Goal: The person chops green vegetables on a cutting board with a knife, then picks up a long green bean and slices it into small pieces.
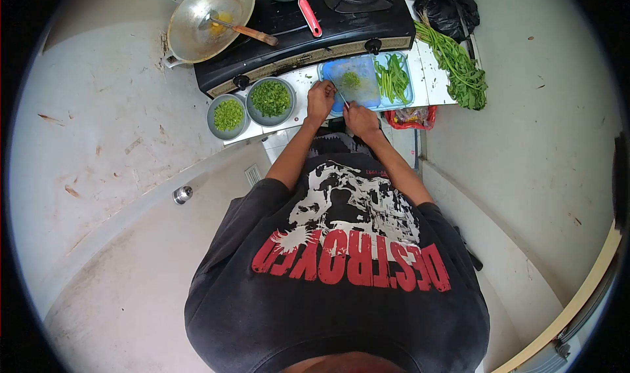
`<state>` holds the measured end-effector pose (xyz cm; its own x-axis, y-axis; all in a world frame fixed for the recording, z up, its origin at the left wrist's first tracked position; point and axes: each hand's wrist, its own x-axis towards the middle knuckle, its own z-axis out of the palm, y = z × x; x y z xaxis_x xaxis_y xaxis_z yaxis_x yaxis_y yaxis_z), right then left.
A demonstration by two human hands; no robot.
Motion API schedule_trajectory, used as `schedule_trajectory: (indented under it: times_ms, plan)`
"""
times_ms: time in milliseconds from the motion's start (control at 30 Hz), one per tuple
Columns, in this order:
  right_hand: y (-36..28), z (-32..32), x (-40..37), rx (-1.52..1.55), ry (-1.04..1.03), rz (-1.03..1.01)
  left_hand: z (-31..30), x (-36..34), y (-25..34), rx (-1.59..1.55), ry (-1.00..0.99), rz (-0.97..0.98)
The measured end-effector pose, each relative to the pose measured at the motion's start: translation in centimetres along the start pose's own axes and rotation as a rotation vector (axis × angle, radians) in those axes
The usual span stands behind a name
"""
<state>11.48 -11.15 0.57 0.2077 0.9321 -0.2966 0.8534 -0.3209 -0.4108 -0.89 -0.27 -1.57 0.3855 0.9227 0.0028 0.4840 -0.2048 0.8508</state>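
My right hand (359, 118) is closed round the handle of a small knife (342, 99), whose blade points up and left over a blue cutting board (369, 100). At the board's left edge, my left hand (320, 99) has its fingers curled together near the blade. Anything between those fingers is too small to make out. A little heap of finely chopped greens (350, 79) lies on the board. To its right, cut leafy stems (392, 79) rest on a light blue tray (410, 87).
Two grey bowls of chopped greens, a smaller one (228, 115) and a larger one (270, 99), stand left. Behind is a black stove (289, 48) with a wok (190, 28) and a red-handled pan (310, 17). Leafy greens (459, 68) and a black bag (449, 9) lie right; a red-lined bin (412, 118) sits below.
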Motion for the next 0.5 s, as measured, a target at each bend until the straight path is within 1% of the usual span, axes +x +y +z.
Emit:
schedule_trajectory:
  times_ms: [67,167,267,367,500]
  plan:
    - [0.6,0.1,-0.7,0.002,-0.024,-0.003,-0.1,0.0,0.0,0.026,0.002,0.012]
    - [1.7,0.5,-2.1,-0.018,-0.03,-0.022,-0.1,-0.2,-0.3,-0.036,-0.022,0.018]
    - [1.8,-0.5,-3.1,-0.034,-0.03,0.01,-0.3,-0.5,-0.3,0.1,-0.005,0.15]
    - [1.9,-0.9,-2.9,-0.009,-0.028,0.052,-0.5,-0.6,-0.1,0.11,-0.026,0.152]
    - [1.9,-0.9,-2.9,0.009,-0.046,0.032,-0.6,-1.0,-0.1,0.09,-0.04,0.151]
